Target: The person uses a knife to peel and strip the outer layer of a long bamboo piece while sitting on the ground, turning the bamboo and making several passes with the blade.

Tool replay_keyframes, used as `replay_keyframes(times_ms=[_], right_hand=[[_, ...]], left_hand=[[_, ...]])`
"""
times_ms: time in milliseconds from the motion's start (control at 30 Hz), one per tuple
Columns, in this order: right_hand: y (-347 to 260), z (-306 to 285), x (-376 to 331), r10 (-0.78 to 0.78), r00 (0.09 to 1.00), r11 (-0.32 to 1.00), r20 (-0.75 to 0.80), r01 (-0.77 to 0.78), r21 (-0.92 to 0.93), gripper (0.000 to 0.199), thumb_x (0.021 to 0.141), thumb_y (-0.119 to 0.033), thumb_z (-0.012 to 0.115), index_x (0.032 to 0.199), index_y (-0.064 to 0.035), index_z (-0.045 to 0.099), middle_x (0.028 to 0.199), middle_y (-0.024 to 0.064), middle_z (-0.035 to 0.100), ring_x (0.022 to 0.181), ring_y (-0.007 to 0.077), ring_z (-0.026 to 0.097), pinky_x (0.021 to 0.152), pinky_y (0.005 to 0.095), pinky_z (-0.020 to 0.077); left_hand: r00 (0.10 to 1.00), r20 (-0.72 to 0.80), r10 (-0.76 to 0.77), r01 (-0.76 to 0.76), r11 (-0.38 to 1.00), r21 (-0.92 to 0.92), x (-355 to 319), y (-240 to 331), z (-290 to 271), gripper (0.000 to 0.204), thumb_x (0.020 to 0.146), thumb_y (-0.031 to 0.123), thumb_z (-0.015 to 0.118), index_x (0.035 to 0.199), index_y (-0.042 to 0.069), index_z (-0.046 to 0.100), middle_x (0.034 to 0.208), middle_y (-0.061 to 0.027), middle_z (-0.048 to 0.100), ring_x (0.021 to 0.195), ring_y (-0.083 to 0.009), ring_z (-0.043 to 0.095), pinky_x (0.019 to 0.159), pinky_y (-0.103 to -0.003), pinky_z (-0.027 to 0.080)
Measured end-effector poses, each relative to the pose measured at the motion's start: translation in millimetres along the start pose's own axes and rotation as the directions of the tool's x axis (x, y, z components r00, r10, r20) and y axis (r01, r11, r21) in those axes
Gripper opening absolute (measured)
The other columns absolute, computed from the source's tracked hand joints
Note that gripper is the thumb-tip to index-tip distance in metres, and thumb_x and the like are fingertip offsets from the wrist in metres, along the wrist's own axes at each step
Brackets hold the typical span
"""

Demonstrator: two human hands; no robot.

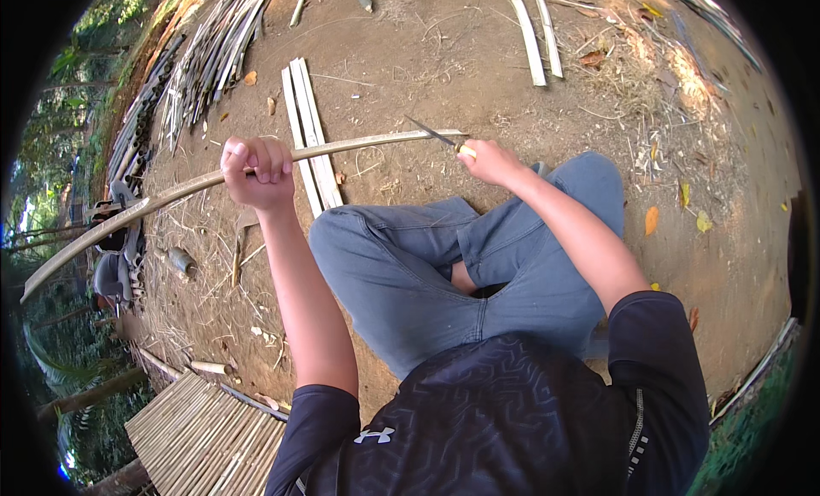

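Observation:
A long, pale bamboo strip (359, 142) crosses in front of me, running from the far left to just past the middle. My left hand (258, 172) is closed around it, fingers wrapped over the top. At the strip's right end, a knife (438, 135) with a dark, narrow blade lies across it, its tip pointing up and left. The knife's yellowish handle sits in my closed right hand (491, 161). The blade appears to touch the strip, though its exact contact is too small to tell.
I sit cross-legged on bare earth. Split bamboo slats (309, 129) lie beyond my left hand, and two more slats (538, 35) lie farther right. A bamboo pile (213, 52) is at the far left. A slatted bamboo panel (205, 428) lies near left; a bottle (181, 260) is beside scraps.

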State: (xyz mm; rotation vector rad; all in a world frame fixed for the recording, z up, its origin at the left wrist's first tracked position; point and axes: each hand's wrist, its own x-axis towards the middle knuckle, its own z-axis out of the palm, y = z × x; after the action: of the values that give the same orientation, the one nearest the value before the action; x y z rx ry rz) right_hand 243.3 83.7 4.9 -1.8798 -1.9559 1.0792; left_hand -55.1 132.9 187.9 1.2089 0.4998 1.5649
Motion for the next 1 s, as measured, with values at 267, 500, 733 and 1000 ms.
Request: replay_keyframes(times_ms=[267,500,733,1000], right_hand=[[7.3,38.6,1.8,0.008,0.989,0.998,-0.148,0.002,0.070,0.028,0.095,-0.034,0.057,0.108,-0.0090,0.062,0.084,0.0198,0.070,0.080,0.0414,0.068,0.071,0.0512,0.0537],[7.4,56.7,10.2,0.003,0.973,0.998,-0.232,0.012,0.062,0.029,0.097,-0.032,0.054,0.108,-0.0056,0.057,0.081,0.0220,0.068,0.078,0.0419,0.068,0.067,0.0520,0.0534],[13.0,60.4,15.5,0.083,0.980,0.995,-0.181,-0.070,0.078,0.031,0.097,-0.029,0.051,0.113,-0.0032,0.054,0.087,0.0246,0.069,0.084,0.0417,0.069,0.070,0.0526,0.0541],[9.2,61.5,19.9,0.048,0.985,0.994,-0.164,-0.030,0.109,0.029,0.098,-0.027,0.050,0.111,-0.0014,0.052,0.082,0.0261,0.068,0.081,0.0425,0.068,0.069,0.0543,0.0524]], left_hand=[[0.985,-0.168,0.049,-0.043,0.998,0.040,9.3,-7.4,-1.9,0.019,0.079,0.019,0.049,0.062,0.014,0.041,0.043,0.0014,0.035,0.034,-0.0104,0.031,0.035,-0.025,0.031],[0.891,-0.395,0.224,-0.174,0.972,0.159,14.6,-19.6,22.4,0.010,0.077,0.018,0.043,0.068,0.013,0.044,0.045,0.0004,0.033,0.034,-0.0109,0.028,0.032,-0.025,0.024],[0.919,-0.331,0.216,-0.175,0.973,0.149,19.4,-22.9,31.0,0.010,0.079,0.015,0.038,0.070,0.012,0.038,0.046,0.0007,0.030,0.033,-0.0091,0.024,0.032,-0.023,0.022],[0.920,-0.326,0.218,-0.162,0.968,0.191,14.5,-18.4,30.4,0.011,0.077,0.018,0.038,0.069,0.012,0.039,0.046,0.0010,0.029,0.034,-0.0089,0.023,0.033,-0.023,0.022]])
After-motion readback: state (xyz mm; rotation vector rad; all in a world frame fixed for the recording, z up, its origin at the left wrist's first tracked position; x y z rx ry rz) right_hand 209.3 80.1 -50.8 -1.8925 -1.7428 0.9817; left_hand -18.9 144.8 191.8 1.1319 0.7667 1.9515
